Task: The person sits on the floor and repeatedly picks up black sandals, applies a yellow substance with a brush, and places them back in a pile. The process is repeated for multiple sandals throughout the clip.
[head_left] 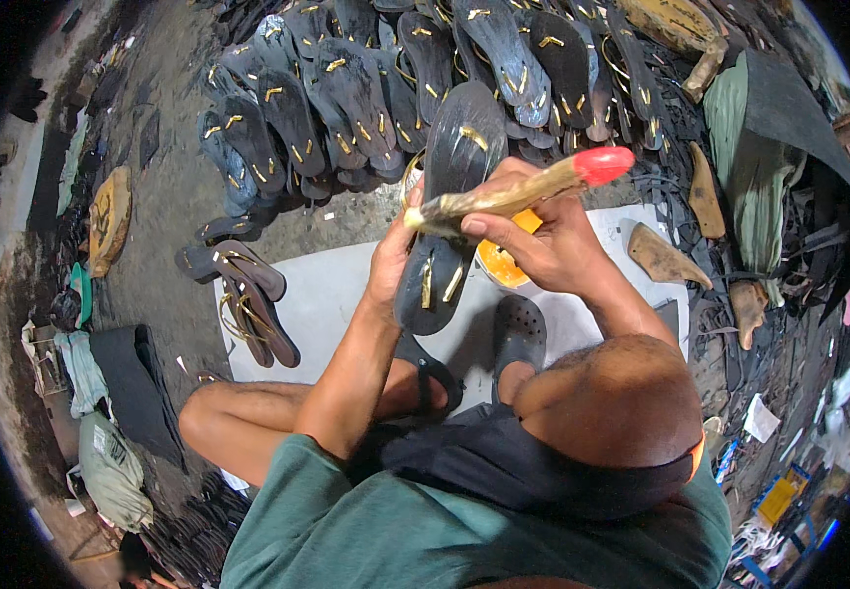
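The left hand has its fingers closed on the left edge of a dark sandal sole, held up above a white sheet with its gold strap ends showing. The right hand has its fingers wrapped around a red-tipped brush lying across the view of the sole, though whether they touch is unclear. An orange-filled container shows partly behind that hand, and many similar soles crowd the floor beyond.
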A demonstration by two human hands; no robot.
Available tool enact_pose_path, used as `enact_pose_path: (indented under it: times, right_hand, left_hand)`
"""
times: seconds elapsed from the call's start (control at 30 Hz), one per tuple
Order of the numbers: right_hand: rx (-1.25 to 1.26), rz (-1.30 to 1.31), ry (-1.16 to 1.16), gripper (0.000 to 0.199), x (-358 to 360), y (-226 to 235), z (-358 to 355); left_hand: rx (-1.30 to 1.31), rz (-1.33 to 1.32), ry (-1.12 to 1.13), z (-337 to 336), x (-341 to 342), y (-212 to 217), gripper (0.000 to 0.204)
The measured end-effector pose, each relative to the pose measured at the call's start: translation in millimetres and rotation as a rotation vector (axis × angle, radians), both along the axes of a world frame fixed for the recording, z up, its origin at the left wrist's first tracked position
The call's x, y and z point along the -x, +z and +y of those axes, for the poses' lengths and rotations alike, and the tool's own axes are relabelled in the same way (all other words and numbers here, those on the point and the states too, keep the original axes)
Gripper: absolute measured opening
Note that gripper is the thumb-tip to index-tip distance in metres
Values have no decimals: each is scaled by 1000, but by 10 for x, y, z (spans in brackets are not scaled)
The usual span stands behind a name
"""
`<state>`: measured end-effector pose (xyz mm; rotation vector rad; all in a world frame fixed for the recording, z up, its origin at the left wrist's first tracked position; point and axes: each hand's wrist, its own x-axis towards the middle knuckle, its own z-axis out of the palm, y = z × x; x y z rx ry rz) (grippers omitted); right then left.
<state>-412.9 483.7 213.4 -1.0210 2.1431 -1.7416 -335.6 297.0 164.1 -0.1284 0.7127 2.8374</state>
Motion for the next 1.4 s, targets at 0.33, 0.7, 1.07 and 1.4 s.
enact_pose_path:
  times: [0.33, 0.7, 1.07, 1.4]
  right_hand:
    - [338, 220, -411, 15, 503, 23, 79]
    - [275, 197, -192, 17, -109, -185, -96]
    - [127, 765, -16, 27, 138, 26, -229]
    - [91, 160, -310, 29, 345, 338, -190]
  left_hand:
    - [9, 18, 68, -27, -9, 128, 45]
    - [-152, 206, 193, -96, 591, 242, 41]
    - [-275, 45, -9, -53, 629, 264, 40]
    - [106, -11, 122, 77, 442, 375, 50]
